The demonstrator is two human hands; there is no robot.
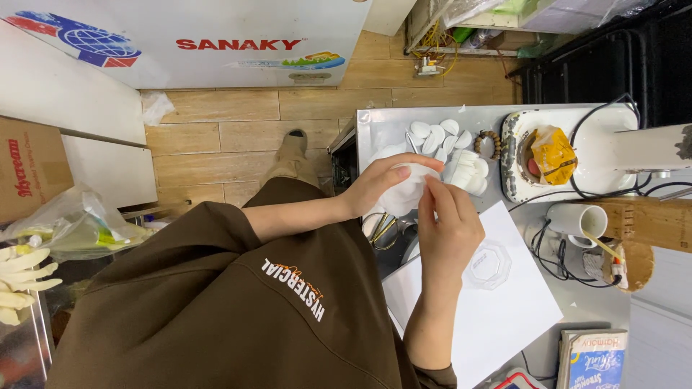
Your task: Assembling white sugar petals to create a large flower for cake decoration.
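My left hand and my right hand meet over the near edge of a metal table. Both pinch a thin white soft piece, the left thumb and fingers curled over its top and the right fingertips on its right side. Just beyond the hands several white oval pieces lie spread on the table. A clear octagonal plastic lid rests on a white paper sheet beside my right wrist. My brown shirt fills the lower left.
A brown bead bracelet lies by the ovals. A white machine base holds a yellow bag, with black cables and a white cup nearby. Books sit at the bottom right. A white chest freezer, cardboard box and yellow gloves stand around.
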